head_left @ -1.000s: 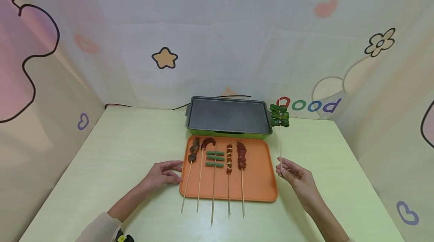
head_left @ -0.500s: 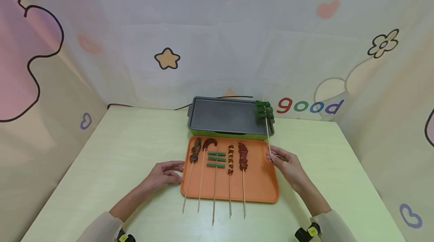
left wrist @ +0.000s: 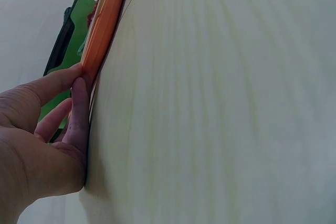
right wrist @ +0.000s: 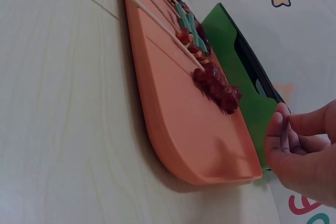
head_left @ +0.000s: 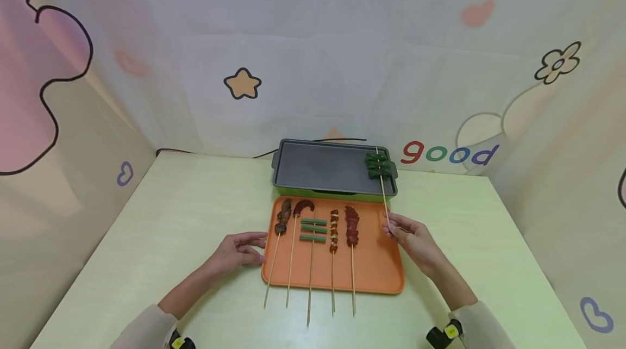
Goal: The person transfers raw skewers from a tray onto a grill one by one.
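My right hand [head_left: 415, 240] pinches the stick of a green pepper skewer [head_left: 379, 166] between thumb and fingers. Its green pieces lie over the right end of the black griddle plate [head_left: 323, 164]; whether they touch it I cannot tell. On the orange tray [head_left: 376, 262] are several skewers: dark brown pieces [head_left: 282, 217], a curled dark red piece [head_left: 304, 206], green bean sections [head_left: 313, 229], small red-and-pale pieces [head_left: 333, 232] and red meat [head_left: 351, 225]. My left hand [head_left: 237, 251] touches the tray's left rim with fairly straight, spread fingertips.
The griddle's green base [right wrist: 231, 61] stands directly behind the tray, near the back curtain [head_left: 313, 82]. Several stick ends reach past the tray's front rim over the pale table [head_left: 195, 202]. A dark cable [head_left: 264, 153] runs behind the griddle.
My right hand has moved left, bringing the green pepper skewer from beside the griddle to over its right end and lower. The left hand has stayed at the tray rim.
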Tool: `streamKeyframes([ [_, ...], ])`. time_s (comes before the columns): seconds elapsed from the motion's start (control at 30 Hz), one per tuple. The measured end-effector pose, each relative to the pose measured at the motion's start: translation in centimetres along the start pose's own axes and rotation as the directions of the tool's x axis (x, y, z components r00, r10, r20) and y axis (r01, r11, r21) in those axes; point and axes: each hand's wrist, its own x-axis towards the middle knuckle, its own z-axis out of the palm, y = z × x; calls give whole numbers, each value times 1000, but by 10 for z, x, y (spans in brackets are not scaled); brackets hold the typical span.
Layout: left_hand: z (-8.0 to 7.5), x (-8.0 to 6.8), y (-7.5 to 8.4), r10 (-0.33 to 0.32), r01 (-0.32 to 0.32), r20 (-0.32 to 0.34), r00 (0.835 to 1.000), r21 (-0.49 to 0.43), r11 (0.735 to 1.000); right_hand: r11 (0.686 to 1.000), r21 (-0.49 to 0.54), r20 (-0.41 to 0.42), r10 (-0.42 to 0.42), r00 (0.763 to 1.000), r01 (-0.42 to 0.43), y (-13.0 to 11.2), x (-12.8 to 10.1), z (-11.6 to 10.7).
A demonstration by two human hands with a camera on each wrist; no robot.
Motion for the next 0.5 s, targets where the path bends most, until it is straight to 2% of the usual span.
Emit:
streamKeyframes([
  [0.3,1,1,0,3,-3,1,1000,3,1000,1000,-25,20,19,1000,-19,-3,1,-2],
  [0.5,1,0,0,-5,5,-1,1000,5,1000,995,-84,23,62,998,-60,-5,-7,-5],
])
